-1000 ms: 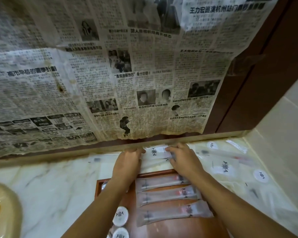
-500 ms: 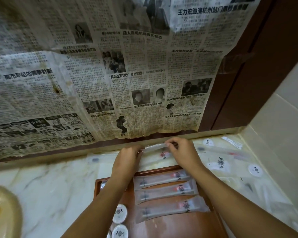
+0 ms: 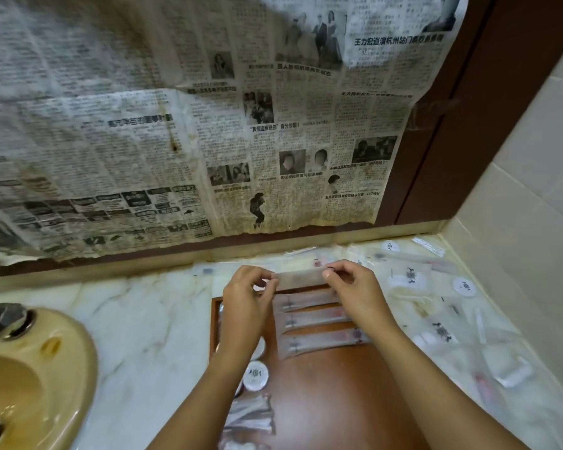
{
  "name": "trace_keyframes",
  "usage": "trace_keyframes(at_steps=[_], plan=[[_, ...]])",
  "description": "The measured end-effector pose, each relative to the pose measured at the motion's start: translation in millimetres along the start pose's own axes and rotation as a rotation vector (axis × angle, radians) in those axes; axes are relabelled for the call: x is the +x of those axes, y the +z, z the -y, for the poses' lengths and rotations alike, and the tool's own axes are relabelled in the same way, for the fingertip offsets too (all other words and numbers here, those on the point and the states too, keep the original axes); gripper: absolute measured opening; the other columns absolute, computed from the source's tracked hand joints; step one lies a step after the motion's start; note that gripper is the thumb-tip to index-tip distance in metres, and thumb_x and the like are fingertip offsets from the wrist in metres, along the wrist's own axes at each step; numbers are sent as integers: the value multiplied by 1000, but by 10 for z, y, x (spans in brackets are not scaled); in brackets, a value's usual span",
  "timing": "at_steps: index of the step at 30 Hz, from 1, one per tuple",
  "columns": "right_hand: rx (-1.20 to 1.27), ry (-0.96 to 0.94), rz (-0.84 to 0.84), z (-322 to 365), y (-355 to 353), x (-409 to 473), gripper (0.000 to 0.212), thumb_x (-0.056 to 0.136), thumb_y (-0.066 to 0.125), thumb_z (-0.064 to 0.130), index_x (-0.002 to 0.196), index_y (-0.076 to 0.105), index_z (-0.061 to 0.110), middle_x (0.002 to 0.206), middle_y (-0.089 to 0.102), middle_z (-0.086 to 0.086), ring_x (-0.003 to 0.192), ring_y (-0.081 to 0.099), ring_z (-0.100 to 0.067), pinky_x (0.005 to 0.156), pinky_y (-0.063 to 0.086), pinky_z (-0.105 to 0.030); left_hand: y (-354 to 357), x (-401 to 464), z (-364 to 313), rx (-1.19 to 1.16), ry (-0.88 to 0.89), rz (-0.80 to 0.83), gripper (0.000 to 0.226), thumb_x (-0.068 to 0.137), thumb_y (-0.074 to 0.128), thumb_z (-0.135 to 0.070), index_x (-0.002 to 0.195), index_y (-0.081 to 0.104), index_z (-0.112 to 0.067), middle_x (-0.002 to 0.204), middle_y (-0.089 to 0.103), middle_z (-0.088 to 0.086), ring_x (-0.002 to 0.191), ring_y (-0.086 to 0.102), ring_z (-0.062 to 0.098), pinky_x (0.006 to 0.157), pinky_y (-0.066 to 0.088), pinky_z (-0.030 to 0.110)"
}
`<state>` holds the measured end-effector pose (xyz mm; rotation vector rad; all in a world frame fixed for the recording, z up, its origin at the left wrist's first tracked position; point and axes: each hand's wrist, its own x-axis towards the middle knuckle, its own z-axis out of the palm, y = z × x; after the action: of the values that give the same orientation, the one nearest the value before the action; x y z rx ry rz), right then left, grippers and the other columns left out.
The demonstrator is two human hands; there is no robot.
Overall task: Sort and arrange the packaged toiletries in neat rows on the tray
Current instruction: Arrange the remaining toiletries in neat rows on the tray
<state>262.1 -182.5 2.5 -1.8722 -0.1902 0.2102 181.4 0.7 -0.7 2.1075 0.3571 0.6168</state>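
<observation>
Over the far edge of the brown tray (image 3: 322, 401), both hands pinch one long see-through packet (image 3: 301, 278) and hold it flat, one at each end. The left hand (image 3: 246, 302) pinches its left end with curled fingers, and the right hand (image 3: 355, 287) pinches its right end. Just below it, three more long packets (image 3: 316, 323) lie in a row on the tray. A round white lid (image 3: 255, 375) sits near the left arm. More packets (image 3: 436, 306) lie scattered on the marble counter (image 3: 150, 319) to the right. A yellow sink (image 3: 30, 378) is at the left.
</observation>
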Motion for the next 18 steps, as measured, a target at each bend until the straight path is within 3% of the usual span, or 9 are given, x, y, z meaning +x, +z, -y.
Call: trace_keyframes(at_steps=[3,7,11,14,18], plan=[[-35,2,24,41,65,-367,9,92,64,26,86,69,29,79,70,7,74,66,-9,67,49,-26,-222,-347,-24,-10,-9,20,15,86,71,-10,79,67,-22,78,65,-13,75,62,7,64,48,20],[-99,-5,17,85,147,-858,5,94,62,27,92,67,26,92,70,6,70,66,-3,59,46,-13,-522,-769,-90,-48,-46,29,16,87,69,-8,78,66,-20,72,67,-10,67,62,5,60,42,10],[-12,17,45,169,226,-1318,7,95,60,17,91,66,17,80,71,-2,58,63,-2,53,49,-19,-767,-1127,-109,-113,-94,62,17,89,67,-8,79,65,-22,71,69,-9,66,66,5,62,52,21],[22,-2,58,161,254,-1674,7,93,63,14,89,68,15,77,71,-4,67,67,-9,59,52,-20,-938,-1436,-87,-137,-119,85,19,89,68,-9,78,65,-25,72,69,-9,68,69,9,64,55,24],[-4,-4,98,91,279,-2125,9,91,65,12,88,70,19,80,73,1,74,67,-8,71,54,-19,-1115,-1867,-15,-131,-139,128,20,88,69,-8,79,65,-25,75,70,-13,74,67,5,66,48,12]])
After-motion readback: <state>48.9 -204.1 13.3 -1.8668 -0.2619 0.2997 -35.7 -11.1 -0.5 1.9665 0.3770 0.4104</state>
